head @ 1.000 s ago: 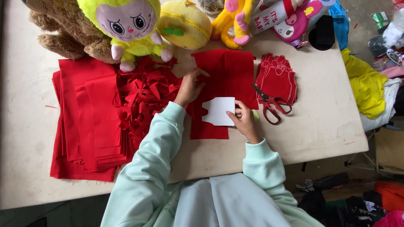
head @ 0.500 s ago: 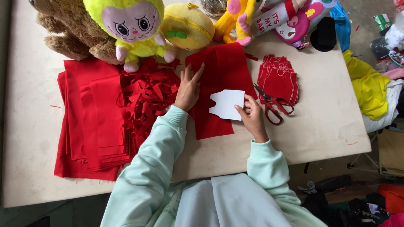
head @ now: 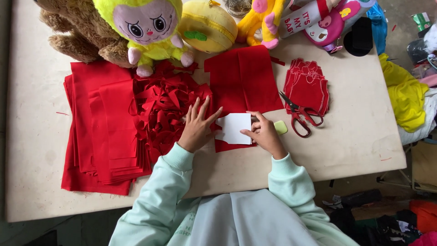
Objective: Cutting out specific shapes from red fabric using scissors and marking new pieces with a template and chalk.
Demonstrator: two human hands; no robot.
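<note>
— Left of the card [head: 234,128]?
— Stacked red felt [head: 107,132], then scraps [head: 166,107]; left hand [head: 196,127] flat, fingers spread, grasping nothing, pressing the red sheet [head: 246,77] just beside the card.
— On the card itself?
— Right hand [head: 264,135], fingertips pinning its right edge.
— Right of the card?
— Green chalk [head: 281,127], scissors [head: 300,116], cut pieces [head: 307,84].
</note>
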